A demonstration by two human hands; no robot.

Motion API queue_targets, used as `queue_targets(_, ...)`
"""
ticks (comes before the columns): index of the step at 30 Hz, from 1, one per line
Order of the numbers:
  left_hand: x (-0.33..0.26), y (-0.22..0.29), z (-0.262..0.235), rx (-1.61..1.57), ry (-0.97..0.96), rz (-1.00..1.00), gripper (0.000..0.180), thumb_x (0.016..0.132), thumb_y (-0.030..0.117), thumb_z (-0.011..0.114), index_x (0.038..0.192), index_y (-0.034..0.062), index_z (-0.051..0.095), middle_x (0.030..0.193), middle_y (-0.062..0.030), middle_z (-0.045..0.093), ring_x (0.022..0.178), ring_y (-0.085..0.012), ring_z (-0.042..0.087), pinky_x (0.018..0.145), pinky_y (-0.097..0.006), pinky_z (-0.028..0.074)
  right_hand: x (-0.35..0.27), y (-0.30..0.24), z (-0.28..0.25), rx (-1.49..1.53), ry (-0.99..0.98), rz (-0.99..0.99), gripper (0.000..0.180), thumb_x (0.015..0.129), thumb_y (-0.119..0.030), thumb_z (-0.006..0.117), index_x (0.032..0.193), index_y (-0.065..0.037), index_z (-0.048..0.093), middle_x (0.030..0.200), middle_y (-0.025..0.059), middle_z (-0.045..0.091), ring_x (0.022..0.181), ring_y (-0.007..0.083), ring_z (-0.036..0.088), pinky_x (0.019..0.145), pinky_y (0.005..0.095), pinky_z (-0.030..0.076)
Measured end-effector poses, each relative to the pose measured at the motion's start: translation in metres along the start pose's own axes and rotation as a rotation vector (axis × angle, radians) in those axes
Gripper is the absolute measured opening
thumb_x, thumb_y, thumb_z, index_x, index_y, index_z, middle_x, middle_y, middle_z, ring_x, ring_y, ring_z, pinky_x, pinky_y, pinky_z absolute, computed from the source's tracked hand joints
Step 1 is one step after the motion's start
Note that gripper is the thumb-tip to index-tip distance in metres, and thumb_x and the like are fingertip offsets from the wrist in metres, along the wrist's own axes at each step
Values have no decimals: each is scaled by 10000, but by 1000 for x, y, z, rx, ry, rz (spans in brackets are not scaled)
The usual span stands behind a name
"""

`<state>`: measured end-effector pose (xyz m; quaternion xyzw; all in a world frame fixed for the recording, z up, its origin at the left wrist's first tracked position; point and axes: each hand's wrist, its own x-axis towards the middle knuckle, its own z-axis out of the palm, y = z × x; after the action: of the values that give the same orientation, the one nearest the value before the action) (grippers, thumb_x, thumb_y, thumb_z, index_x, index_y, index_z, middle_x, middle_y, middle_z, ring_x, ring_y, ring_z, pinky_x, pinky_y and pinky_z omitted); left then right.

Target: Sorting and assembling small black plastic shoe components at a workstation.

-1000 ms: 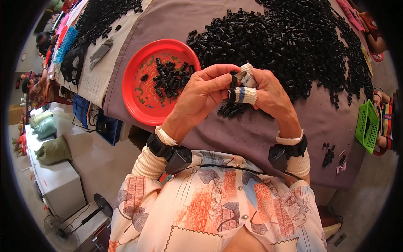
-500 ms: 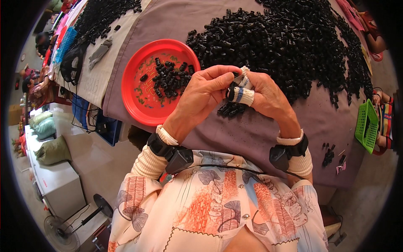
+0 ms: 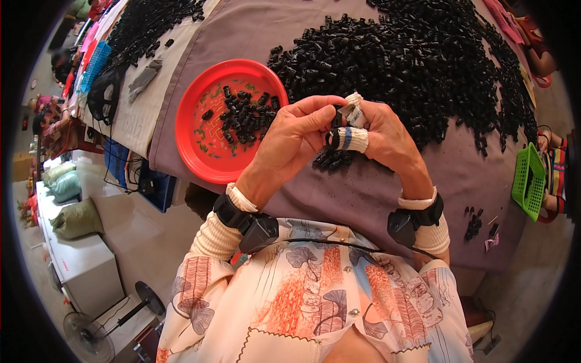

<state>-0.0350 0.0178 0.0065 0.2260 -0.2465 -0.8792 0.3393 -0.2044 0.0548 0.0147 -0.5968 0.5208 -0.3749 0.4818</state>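
Note:
My two hands meet above the near edge of the black heap. With thumb and forefinger, my left hand (image 3: 287, 136) pinches a small black plastic part (image 3: 337, 116). White knitted finger covers with blue stripes (image 3: 351, 138) wrap the thumb and forefinger of my right hand (image 3: 393, 139), which are closed against that part. A thin greyish piece shows at those fingertips, too small to make out. Just left of my left hand, a red round tray (image 3: 196, 151) holds several similar black parts (image 3: 245, 118). The large heap of black parts (image 3: 387, 66) spreads beyond my hands.
A mauve cloth (image 3: 290, 193) covers the table. A few black parts (image 3: 474, 227) lie near its right edge, by a green basket (image 3: 528, 181). Another black heap (image 3: 145, 27) lies at the far left. A fan (image 3: 88, 336) and sacks (image 3: 78, 218) stand lower left. Other people sit around.
My hands stay together in nearly the same place, with a slight shift of the fingers around the small black part. The tray and heap look unchanged.

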Motion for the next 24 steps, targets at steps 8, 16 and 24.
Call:
queue_targets(8, -1, -2, -3, 35, 4, 16, 222, 886, 99, 538, 1053, -43, 569, 949, -94, 611, 824, -137, 595, 746, -270, 509, -1, 9, 4, 14, -4, -44, 361, 704, -320, 726, 760, -2, 562, 624, 2, 502, 574, 83, 445, 519, 263, 388)
queue_targets(16, -1, -1, -1, 28, 1, 24, 229, 891, 101, 529, 1068, -41, 555, 952, -97, 613, 839, -140, 598, 764, -281, 505, 0, 4, 3, -6, -8, -40, 336, 708, -299, 719, 751, -3, 566, 617, 0, 492, 568, 79, 433, 513, 257, 376)
queue_targets(24, -7, -6, -3, -69, -16, -5, 239, 898, 98, 514, 1092, -38, 536, 951, -100, 611, 840, -134, 594, 765, -277, 505, -6, -2, 3, 58, -1, 62, 375, 675, -331, 745, 775, -12, 576, 621, 7, 502, 560, 91, 452, 511, 256, 380)
